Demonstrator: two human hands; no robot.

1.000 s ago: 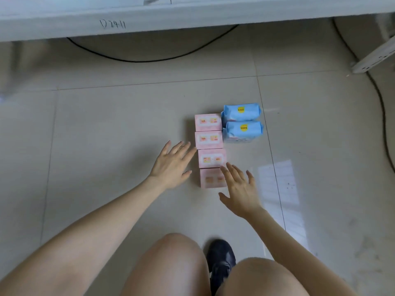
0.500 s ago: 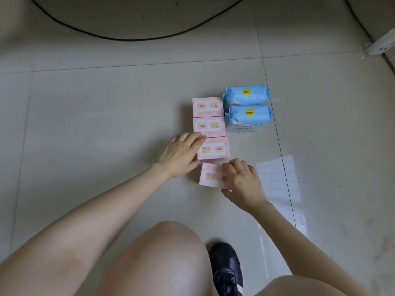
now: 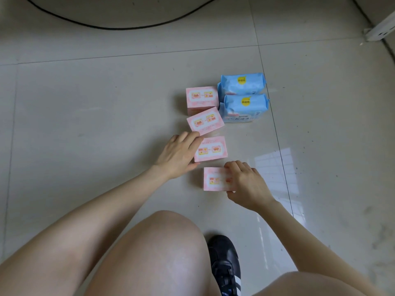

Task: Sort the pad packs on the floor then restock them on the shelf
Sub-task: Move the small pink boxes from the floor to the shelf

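Several pink pad packs lie in a column on the tiled floor. The farthest pink pack sits square; the second pink pack is skewed. My left hand grips the left end of the third pink pack. My right hand holds the right end of the nearest pink pack, fingers over its top. Two blue pad packs, the far one and the near one, stand to the right of the column, touching each other.
A black cable curves across the floor at the top. A white power strip lies at the top right. My bare knees and a black shoe fill the bottom. A bright window reflection lies right of my right hand.
Both hands went from hovering open to gripping pink packs. The third and nearest packs have separated, the second pack got skewed, and the view tilted down, hiding the shelf edge.
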